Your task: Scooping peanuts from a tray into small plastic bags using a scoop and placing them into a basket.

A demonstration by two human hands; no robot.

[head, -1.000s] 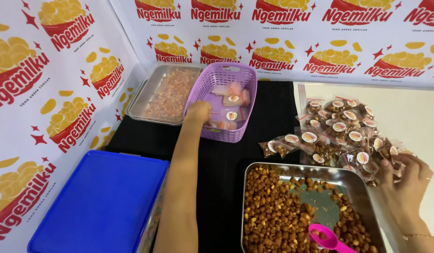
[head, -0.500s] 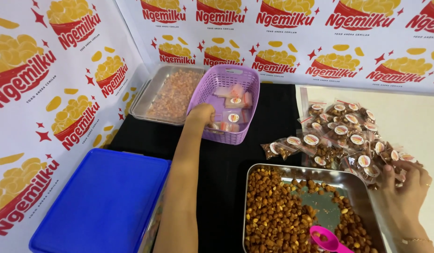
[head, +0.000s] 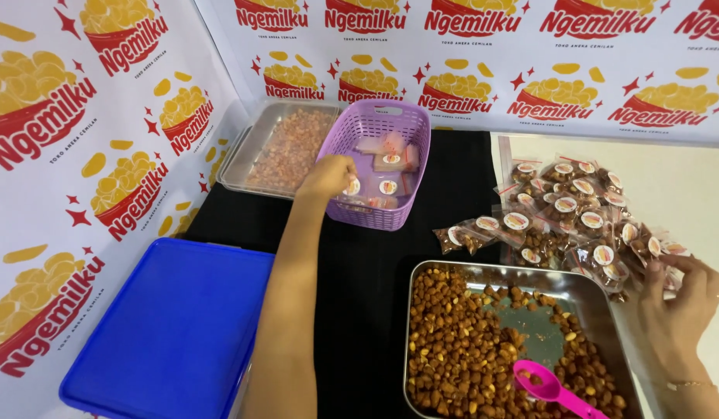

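My left hand (head: 327, 175) reaches into the purple basket (head: 375, 124) and pinches a small clear snack packet (head: 352, 186) with a round sticker. More packets (head: 390, 159) lie inside the basket. My right hand (head: 674, 306) rests at the near edge of a pile of filled snack packets (head: 565, 221) on the right, fingers curled on one packet at the pile's corner. In front of me stands a metal tray of brown coated nuts (head: 468, 349) with a pink scoop (head: 549, 388) lying in it.
A metal tray of pinkish snacks (head: 286, 151) sits left of the basket. A blue plastic lid or box (head: 173, 326) lies at the near left. A black cloth (head: 359, 264) covers the table. Printed banner walls surround the back and left.
My left hand has drawn back from deep in the basket toward its near rim, with a packet in its fingers. My right hand has shifted slightly at the pile's edge.
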